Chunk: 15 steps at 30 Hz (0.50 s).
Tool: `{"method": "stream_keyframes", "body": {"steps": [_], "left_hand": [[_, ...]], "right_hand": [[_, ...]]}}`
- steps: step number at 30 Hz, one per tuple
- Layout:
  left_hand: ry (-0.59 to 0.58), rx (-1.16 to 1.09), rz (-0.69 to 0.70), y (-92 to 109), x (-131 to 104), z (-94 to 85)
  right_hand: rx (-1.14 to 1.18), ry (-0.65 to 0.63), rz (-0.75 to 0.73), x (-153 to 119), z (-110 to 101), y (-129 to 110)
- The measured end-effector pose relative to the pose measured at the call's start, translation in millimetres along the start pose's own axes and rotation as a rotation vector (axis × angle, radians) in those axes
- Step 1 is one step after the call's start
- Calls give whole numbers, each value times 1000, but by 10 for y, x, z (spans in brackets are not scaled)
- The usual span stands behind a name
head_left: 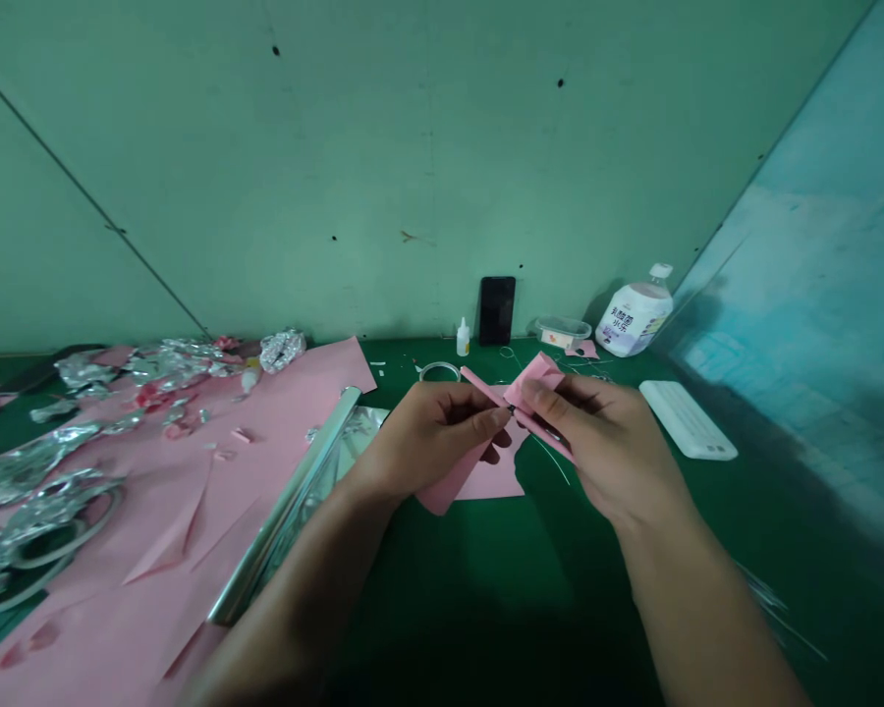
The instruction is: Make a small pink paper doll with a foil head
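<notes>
Both my hands are close together above the green tabletop, gripping folded pink paper [530,378]. My left hand [442,432] pinches it between thumb and fingers, with one sheet end hanging down toward the table. From the other side, my right hand [604,432] holds an upper fold with its thumb on top. A narrow rolled or folded strip of the paper crosses between the hands. Something small and dark shows near the fingertips, too small to name. Below lies a flat pink paper piece [497,476], and a thin wire [556,460] runs beside the right hand.
Pink sheets [265,471] cover the left side, with crumpled foil [169,363] and a silvery roll [287,511] on them. Along the wall stand a small white bottle [463,339], a phone [496,312], a plastic tub [560,334] and a large bottle [634,314]. A white power bank [687,420] lies right.
</notes>
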<state>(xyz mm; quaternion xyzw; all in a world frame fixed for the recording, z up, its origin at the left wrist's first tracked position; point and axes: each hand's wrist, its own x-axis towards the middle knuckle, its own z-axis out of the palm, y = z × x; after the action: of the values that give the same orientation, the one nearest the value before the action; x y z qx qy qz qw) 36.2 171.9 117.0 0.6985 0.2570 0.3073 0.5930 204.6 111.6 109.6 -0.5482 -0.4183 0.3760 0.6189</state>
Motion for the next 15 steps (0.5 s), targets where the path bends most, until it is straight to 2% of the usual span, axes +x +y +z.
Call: {"method": "stream_keyframes", "body": {"steps": [4, 15], "left_hand": [[-13, 50, 24, 4, 11, -13], [-33, 40, 63, -40, 27, -4]], "right_hand": [[-67, -2, 28, -6, -24, -37], [109, -120, 38, 10, -67, 33]]}}
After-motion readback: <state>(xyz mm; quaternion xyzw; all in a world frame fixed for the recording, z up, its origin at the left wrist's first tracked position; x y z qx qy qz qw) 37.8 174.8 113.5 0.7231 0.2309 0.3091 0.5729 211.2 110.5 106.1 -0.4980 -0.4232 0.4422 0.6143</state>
